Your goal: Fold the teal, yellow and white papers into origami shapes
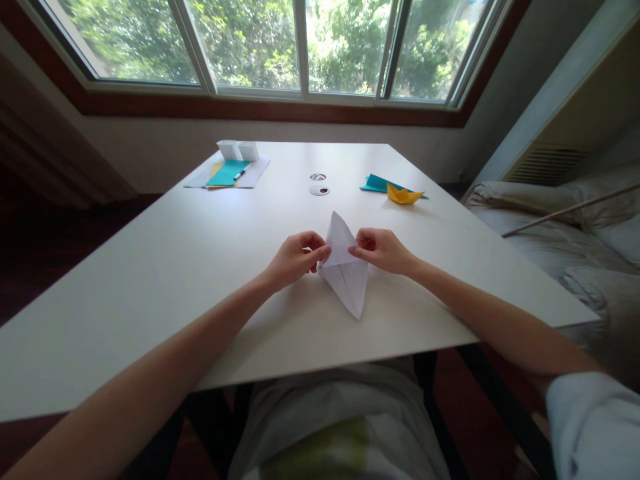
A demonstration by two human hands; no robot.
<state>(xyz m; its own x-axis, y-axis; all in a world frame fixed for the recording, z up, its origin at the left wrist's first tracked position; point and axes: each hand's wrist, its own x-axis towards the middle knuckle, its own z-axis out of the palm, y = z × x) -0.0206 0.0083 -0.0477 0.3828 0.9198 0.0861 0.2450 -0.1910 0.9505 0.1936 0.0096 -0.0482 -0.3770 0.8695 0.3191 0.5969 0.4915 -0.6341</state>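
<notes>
At the far left of the white tabletop (150,267) we see a teal paper sheet (227,173) with a pen on it, lying before two small white paper boxes (239,150). Near the middle, our left hand (295,259) pinches the left edge of the folded white paper kite shape (345,267), its lower point resting on the tabletop; our right hand (383,250) pinches the opposite edge. The paper looks light, thin and easily creased, so we judge a fingertip grip at the folded edges suits it best. Farther right sits a yellow folded paper boat (404,195).
</notes>
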